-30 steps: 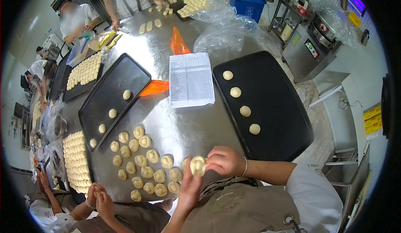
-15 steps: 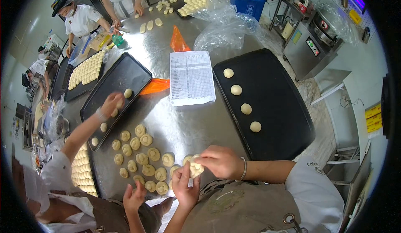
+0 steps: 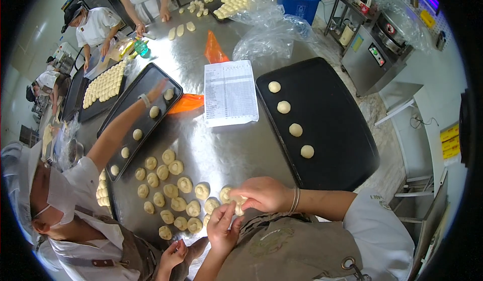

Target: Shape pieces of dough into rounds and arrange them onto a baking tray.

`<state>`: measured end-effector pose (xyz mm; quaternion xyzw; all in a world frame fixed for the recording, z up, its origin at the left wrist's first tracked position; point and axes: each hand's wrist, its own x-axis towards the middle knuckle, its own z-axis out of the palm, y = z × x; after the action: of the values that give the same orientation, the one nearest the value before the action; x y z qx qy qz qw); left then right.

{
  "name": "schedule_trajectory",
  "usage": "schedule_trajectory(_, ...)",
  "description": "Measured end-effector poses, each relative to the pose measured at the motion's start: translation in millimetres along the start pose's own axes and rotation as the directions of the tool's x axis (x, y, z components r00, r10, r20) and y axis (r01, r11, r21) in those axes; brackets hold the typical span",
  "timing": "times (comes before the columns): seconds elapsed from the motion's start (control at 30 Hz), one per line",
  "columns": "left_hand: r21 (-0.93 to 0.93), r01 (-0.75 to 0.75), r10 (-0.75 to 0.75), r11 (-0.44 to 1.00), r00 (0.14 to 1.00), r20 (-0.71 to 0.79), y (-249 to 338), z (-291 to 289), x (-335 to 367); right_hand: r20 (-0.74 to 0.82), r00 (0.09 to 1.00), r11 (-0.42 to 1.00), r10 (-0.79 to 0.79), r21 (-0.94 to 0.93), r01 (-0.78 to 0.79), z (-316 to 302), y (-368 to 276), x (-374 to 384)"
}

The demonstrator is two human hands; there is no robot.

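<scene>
A piece of pale dough (image 3: 240,206) is pinched between my two hands at the near edge of the steel table. My right hand (image 3: 266,195) covers it from above with fingers curled. From below, the fingertips of my left hand (image 3: 224,228) press against it, so most of the dough is hidden. Right beside my fingers sits a dough round (image 3: 226,194), one of several with uneven, folded tops grouped to the left. On the black tray (image 3: 332,125) at right, smooth dough balls (image 3: 296,130) form a row along its left side.
At left, a co-worker's arm (image 3: 118,130) stretches over another black tray (image 3: 138,92) with dough balls. A printed sheet (image 3: 230,94) lies mid-table near orange plastic (image 3: 215,48) and clear plastic bags (image 3: 266,39). Other people work at the far left.
My fingers have closed further over the dough. The co-worker at left has leaned in, the reaching hand moving to the tray's far end, where another dough ball now sits.
</scene>
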<state>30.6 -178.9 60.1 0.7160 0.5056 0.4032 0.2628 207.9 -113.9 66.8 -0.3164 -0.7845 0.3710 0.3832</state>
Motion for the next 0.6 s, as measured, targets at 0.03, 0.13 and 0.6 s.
schedule_trajectory(0.03, -0.002, -0.015, 0.015, 1.000, 1.000, 0.004, -1.3, -0.6, -0.4, 0.077, 0.996, 0.998, -0.052, -0.022, 0.054, -0.7, 0.5, 0.8)
schedule_trajectory(0.13, 0.039, 0.007, -0.008, 0.999, 1.000, 0.006, 1.0, -3.0, 0.7, 0.029, 0.996, 0.993, -0.089, -0.079, 0.091, 0.9, 6.8, -4.0)
schedule_trajectory(0.6, -0.095, -0.090, 0.089, 0.991, 0.996, -0.018, 16.1, 12.0, 26.3, -0.256, 0.966, 0.998, 0.028, -0.041, -0.039, 2.5, -9.0, -33.0)
